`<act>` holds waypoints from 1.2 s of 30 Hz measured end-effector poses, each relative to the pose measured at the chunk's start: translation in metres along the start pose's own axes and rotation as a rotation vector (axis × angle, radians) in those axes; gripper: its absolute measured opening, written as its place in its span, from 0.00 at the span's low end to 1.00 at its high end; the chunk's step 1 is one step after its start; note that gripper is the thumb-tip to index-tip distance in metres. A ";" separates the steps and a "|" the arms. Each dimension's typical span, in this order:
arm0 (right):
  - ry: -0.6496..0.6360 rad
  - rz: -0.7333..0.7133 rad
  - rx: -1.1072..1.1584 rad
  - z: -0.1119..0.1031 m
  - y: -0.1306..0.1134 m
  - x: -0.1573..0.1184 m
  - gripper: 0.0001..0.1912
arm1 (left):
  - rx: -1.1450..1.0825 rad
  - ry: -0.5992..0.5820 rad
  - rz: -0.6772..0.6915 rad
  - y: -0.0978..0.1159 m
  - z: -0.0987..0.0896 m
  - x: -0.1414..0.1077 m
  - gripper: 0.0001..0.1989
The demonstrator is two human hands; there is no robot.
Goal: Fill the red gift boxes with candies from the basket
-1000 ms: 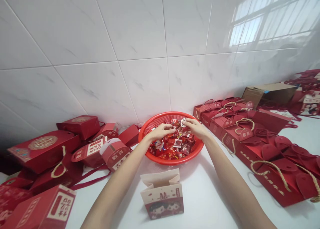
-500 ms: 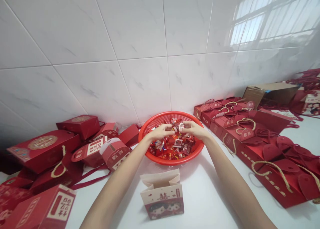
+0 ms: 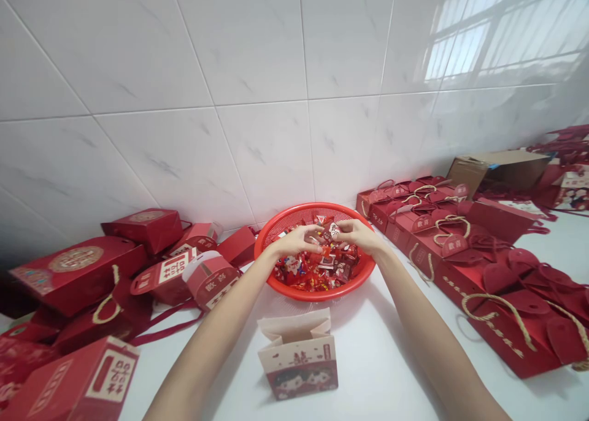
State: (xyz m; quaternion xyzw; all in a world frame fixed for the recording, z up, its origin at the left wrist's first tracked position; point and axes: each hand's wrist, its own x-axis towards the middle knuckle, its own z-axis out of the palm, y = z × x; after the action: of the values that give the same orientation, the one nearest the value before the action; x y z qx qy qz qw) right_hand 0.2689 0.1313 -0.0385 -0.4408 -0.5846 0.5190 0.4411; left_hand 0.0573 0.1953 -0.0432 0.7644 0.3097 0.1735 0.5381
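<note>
A red plastic basket [image 3: 317,296] holds many small wrapped sweets [image 3: 327,262] in red and white. Over its left part is my left hand [image 3: 300,240], its fingers curled near a red wrapper; whether they grip it is not clear. My right hand [image 3: 356,234] pinches a white and red wrapped sweet [image 3: 333,229] over the basket's right part. Nearer to me, an open paper bag [image 3: 301,372] with two cartoon faces stands upright on the white table, between my forearms.
Red gift boxes [image 3: 156,274], some with rope handles, are piled at the left. Rows of closed red boxes [image 3: 442,255] stand at the right, with an open cardboard box [image 3: 501,169] behind them. A tiled wall [image 3: 262,157] rises behind the basket.
My left fingers have shifted slightly down over the sweets and opened a little. My right hand stays close to the same spot with the white and red sweet.
</note>
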 end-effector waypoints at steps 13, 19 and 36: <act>0.062 -0.048 -0.038 -0.004 0.006 0.004 0.07 | -0.056 0.166 0.085 -0.006 -0.003 0.003 0.22; 0.011 0.004 0.050 -0.003 0.006 0.004 0.10 | -0.017 0.243 0.112 -0.004 -0.003 0.006 0.23; 0.002 -0.025 0.002 -0.003 0.008 0.005 0.07 | 0.006 0.203 0.137 -0.005 -0.002 0.008 0.22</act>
State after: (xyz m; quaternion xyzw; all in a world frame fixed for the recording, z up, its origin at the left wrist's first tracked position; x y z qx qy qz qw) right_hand 0.2716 0.1376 -0.0454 -0.4335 -0.5890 0.5136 0.4488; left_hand 0.0605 0.2029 -0.0476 0.7640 0.3100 0.2855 0.4886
